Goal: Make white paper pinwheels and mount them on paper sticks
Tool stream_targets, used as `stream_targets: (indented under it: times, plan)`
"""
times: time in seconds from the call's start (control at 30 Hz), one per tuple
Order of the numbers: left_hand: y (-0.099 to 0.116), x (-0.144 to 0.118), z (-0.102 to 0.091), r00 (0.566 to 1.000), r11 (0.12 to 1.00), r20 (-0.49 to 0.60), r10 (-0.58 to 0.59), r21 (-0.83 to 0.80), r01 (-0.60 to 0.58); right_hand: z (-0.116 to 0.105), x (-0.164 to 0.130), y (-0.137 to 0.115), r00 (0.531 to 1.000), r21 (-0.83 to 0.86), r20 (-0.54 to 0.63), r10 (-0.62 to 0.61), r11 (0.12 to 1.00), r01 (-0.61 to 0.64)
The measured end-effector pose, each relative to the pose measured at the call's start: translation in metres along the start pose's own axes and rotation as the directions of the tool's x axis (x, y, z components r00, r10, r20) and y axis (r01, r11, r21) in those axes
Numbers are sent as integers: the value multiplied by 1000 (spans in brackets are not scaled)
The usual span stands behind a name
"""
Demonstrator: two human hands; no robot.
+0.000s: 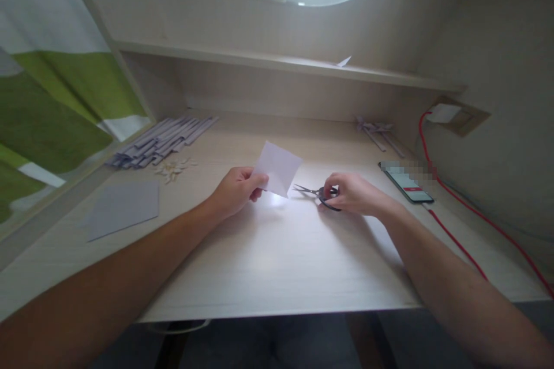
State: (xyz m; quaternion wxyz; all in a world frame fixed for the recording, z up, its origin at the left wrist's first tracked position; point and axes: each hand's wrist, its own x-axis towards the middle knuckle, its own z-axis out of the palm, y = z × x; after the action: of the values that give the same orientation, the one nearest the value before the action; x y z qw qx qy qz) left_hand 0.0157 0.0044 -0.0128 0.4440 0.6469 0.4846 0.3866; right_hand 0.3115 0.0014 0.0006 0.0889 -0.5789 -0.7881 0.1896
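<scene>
My left hand (240, 189) pinches a small square of white paper (278, 168) by its left corner, thumb on top. The paper is held above the desk, tilted so that one corner points down. In my right hand (350, 191) is a pair of scissors (318, 191) with dark handles, fingers through the loops. Their blades are slightly apart and point left at the paper's lower right corner, with a small gap between. Whether the blades touch the desk I cannot tell.
Several rolled paper strips (167, 139) lie at the back left, with small pale scraps (173, 169) in front. A stack of paper sheets (125, 207) rests nearer me. Folded strips (376, 130) sit at the back right. A phone (407, 183) and a red cable (480, 216) occupy the right side.
</scene>
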Motion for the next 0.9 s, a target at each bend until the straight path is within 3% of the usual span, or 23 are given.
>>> stream_targets:
  times: [0.17, 0.27, 0.3, 0.37, 0.43, 0.5, 0.67, 0.77, 0.87, 0.9]
  plan:
    - [2, -2, 0, 999, 999, 28, 20, -42, -19, -4, 2, 2, 987, 72, 74, -140, 988, 135]
    - [1, -4, 2, 1000, 997, 17, 24, -73, -22, 1, 5, -2, 989, 151, -15, -148, 977, 149]
    - [1, -5, 5, 1000, 996, 9, 25, -83, -24, 5, 5, -6, 990, 264, -100, -100, 957, 123]
    - [1, -10, 14, 1000, 995, -4, 25, -100, -25, 15, 4, -17, 983, 539, -184, 4, 837, 97]
    - [-1, -18, 25, 1000, 989, -9, 22, -148, -23, 25, 1, -29, 993, 732, -113, 17, 677, 71]
    - [-4, -25, 37, 1000, 976, -6, 21, -215, -22, 34, -2, -41, 999, 820, -42, -22, 570, 47]
    - [-13, -33, 47, 997, 966, 71, 6, -257, 12, 40, -6, -52, 1000, 899, -15, -24, 436, 24]
    - [-10, -25, 35, 993, 937, 118, -8, -345, 49, 34, -5, -50, 999, 892, 38, -9, 451, -30]
    - [-1, -13, 16, 998, 924, 20, 53, -381, -41, 25, -3, -49, 997, 843, 69, -17, 535, -50]
    - [2, -9, 11, 998, 923, 40, 57, -383, -38, 22, -2, -50, 995, 814, 98, -23, 576, -67]
